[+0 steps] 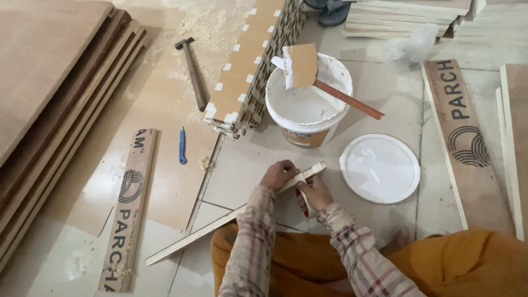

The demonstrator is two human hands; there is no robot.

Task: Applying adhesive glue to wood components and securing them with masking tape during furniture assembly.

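Long plaid sleeves in beige, grey and red cover both forearms to the wrists, above loose mustard-orange trousers; both hands are bare.

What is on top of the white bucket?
A brown-bladed scraper with a reddish handle lies across the bucket rim. White paste shows inside; its depth is hidden. The lid lies on the floor beside it.

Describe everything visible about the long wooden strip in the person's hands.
The wooden strip is long, thin and pale, like plywood edging. It slants from the floor at lower left up to its squared end by the right hand. The left hand grips it near that end. Its lower end rests on the tiled floor.
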